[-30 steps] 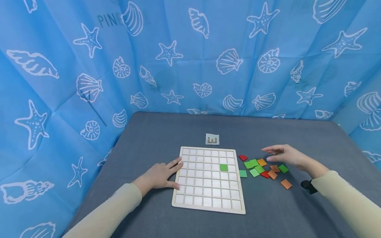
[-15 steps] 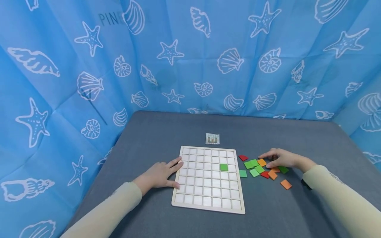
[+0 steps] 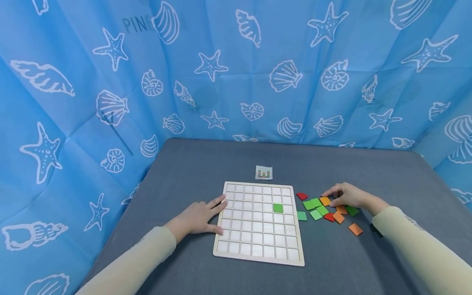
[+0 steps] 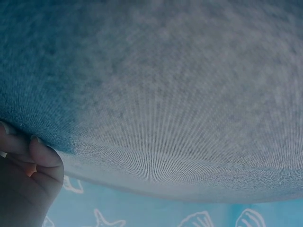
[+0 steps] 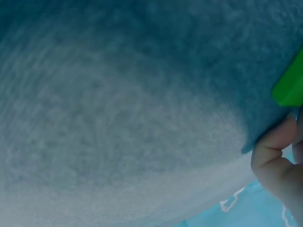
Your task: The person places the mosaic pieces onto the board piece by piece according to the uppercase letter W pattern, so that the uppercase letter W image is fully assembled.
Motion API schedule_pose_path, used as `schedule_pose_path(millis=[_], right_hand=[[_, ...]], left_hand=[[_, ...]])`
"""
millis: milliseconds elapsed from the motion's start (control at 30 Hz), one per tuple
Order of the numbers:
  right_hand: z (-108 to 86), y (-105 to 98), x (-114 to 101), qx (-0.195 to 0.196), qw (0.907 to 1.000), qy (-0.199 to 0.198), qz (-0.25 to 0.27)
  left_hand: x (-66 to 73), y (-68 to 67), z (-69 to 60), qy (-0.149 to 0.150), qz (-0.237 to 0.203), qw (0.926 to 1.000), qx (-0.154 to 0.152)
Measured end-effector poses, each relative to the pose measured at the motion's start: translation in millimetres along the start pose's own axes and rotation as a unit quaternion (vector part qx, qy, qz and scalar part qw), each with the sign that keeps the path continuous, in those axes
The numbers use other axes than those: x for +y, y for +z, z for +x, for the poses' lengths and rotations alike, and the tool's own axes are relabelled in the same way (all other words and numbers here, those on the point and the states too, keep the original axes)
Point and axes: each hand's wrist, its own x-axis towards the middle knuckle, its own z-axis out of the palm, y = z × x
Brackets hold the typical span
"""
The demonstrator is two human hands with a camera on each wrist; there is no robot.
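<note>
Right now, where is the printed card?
In the head view, the card lies slightly right of centre, just beyond the far edge of the grid board.

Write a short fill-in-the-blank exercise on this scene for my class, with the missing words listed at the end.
1. The only tile sitting in the grid of the board is ____.
2. The person's ____ hand touches the edge of the board.
3. In the head view, the loose tiles lie to the ____ of the board.
4. The white-patterned curtain has a ____ background.

Missing words: green; left; right; blue.
</note>
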Motion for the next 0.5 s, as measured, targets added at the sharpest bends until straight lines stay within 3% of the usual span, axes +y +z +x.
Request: schedule_pose_path(millis=[500], right_hand=[[1.4,1,-11,0.028,0.9991,0.030,0.005]], left_hand=[[-0.3,0.3,0.3,0.000,-0.001,1.0000,0.001]])
